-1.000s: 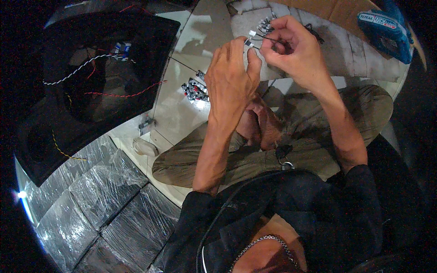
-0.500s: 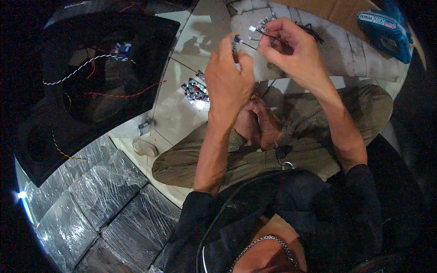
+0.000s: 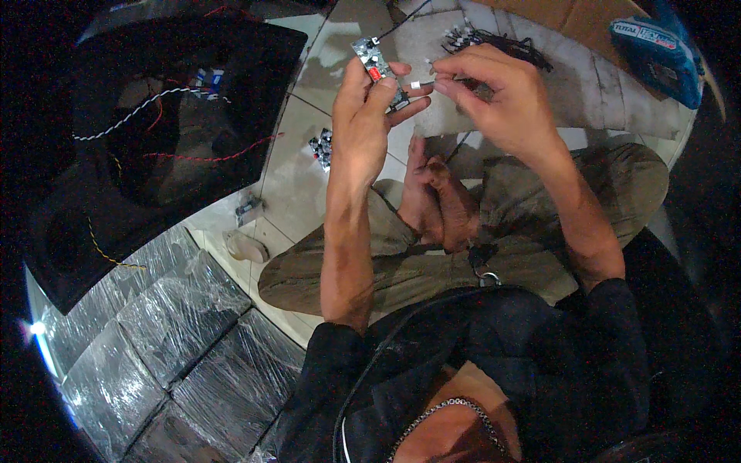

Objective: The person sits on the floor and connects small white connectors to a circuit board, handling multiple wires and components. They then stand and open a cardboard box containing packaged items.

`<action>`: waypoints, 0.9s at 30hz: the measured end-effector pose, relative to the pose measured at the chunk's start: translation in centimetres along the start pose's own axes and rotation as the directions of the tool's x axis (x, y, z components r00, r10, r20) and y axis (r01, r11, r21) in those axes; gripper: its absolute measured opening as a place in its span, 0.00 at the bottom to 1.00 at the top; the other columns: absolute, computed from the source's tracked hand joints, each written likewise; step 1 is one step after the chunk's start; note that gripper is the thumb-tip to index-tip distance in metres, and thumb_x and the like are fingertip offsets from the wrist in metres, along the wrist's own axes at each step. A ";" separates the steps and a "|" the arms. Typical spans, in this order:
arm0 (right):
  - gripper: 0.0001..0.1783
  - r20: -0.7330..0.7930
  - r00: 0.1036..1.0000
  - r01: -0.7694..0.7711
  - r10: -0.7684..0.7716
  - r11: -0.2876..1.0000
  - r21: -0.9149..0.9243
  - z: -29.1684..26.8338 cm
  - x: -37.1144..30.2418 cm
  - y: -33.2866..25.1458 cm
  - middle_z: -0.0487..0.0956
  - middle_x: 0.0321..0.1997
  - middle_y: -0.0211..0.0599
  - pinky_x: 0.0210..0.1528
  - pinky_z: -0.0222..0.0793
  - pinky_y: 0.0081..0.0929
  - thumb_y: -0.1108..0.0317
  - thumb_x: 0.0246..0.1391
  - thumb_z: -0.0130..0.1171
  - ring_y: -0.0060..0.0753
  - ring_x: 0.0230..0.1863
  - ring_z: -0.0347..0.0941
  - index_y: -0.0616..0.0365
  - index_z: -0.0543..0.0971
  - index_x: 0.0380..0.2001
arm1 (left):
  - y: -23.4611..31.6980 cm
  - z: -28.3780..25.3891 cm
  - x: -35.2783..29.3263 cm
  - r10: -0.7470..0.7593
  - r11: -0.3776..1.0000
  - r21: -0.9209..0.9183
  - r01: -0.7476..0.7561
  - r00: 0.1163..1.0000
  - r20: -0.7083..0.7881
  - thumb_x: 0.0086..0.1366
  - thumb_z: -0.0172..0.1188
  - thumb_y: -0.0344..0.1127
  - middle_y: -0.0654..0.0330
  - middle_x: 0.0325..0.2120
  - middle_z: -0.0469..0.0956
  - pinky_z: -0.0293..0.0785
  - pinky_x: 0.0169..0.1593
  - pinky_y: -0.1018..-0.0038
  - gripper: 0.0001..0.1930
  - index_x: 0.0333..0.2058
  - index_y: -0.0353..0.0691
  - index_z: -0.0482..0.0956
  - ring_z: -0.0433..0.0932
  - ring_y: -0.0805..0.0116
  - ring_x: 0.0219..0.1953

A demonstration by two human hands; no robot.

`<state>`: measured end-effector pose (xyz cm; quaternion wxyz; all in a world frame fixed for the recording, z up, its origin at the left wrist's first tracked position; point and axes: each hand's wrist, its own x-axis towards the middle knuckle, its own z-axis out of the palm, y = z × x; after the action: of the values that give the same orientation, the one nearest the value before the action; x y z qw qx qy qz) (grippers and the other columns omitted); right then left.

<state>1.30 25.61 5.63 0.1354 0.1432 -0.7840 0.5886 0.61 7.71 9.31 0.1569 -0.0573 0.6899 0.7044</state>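
A small green circuit board [image 3: 369, 59] with a red part and black and white sockets lies tilted across the fingers of my left hand [image 3: 360, 123], its thumb pressing on it. A thin black cable [image 3: 403, 21] runs up and away from the board's far end. In my right hand [image 3: 502, 96], thumb and fingertips pinch a dark cable end with a small white connector plug [image 3: 416, 85]. That plug is beside the board's near end, close to my left fingertips; I cannot tell whether they touch. More circuit boards [image 3: 320, 149] lie on the floor left of my left wrist.
A black panel [image 3: 255, 69] with loose twisted wires lies at the left. Plastic-wrapped dark boxes [image 3: 185, 324] fill the lower left. Beyond my right hand are a bundle of black cables [image 3: 519, 48], cardboard [image 3: 563, 19] and a blue case [image 3: 656, 62]. My crossed legs are below my hands.
My left hand has shifted left and turned, bringing the board's face into view. My right hand has moved slightly down, still pinching the cable; the white plug now points toward the board.
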 end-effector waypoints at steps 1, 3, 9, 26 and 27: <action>0.10 -0.009 0.999 0.031 -0.031 0.999 -0.026 0.1 0.0 0.0 0.81 0.32 0.40 0.37 0.74 0.30 0.71 0.50 0.64 0.40 0.35 0.79 0.59 0.83 0.37 | 0.1 0.0 -0.1 -0.003 1.000 -0.005 0.003 1.000 0.005 0.67 0.48 0.30 0.55 0.44 0.74 0.80 0.51 0.58 0.13 0.50 0.36 0.66 0.79 0.58 0.45; 0.11 0.019 1.000 0.008 -0.008 0.999 -0.038 0.1 -0.2 -0.3 0.81 0.33 0.40 0.38 0.75 0.32 0.72 0.49 0.64 0.41 0.35 0.79 0.58 0.82 0.37 | 0.2 0.0 -0.1 0.022 1.000 -0.001 -0.022 0.999 0.032 0.67 0.44 0.27 0.52 0.46 0.71 0.81 0.50 0.62 0.13 0.50 0.34 0.65 0.78 0.57 0.47; 0.14 0.040 0.999 -0.002 0.004 0.999 -0.051 0.2 -0.3 -0.4 0.81 0.33 0.39 0.39 0.75 0.34 0.73 0.46 0.64 0.42 0.36 0.79 0.56 0.81 0.39 | 0.5 0.3 -0.3 0.029 0.999 0.017 -0.030 0.999 0.042 0.65 0.41 0.22 0.51 0.49 0.68 0.80 0.52 0.64 0.16 0.52 0.34 0.62 0.78 0.57 0.48; 0.19 0.085 0.981 0.191 -0.176 0.954 -0.230 0.1 -0.6 -1.2 0.78 0.30 0.39 0.35 0.74 0.37 0.75 0.45 0.62 0.44 0.34 0.75 0.54 0.79 0.44 | -0.9 0.5 -0.3 0.194 0.951 0.222 -0.215 0.975 0.112 0.61 0.40 0.18 0.51 0.46 0.70 0.80 0.49 0.68 0.23 0.56 0.35 0.60 0.79 0.61 0.45; 0.19 0.080 0.980 0.196 -0.183 0.954 -0.226 0.2 -0.6 -1.1 0.77 0.30 0.39 0.35 0.73 0.37 0.75 0.45 0.62 0.44 0.33 0.75 0.54 0.79 0.44 | -0.9 0.6 -0.3 0.200 0.946 0.238 -0.221 0.974 0.109 0.61 0.41 0.18 0.51 0.46 0.70 0.79 0.48 0.68 0.23 0.56 0.35 0.60 0.79 0.61 0.45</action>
<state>2.28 25.19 6.35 0.1842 0.2179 -0.8339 0.4725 1.27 8.25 8.61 0.1153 0.0666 0.7678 0.6266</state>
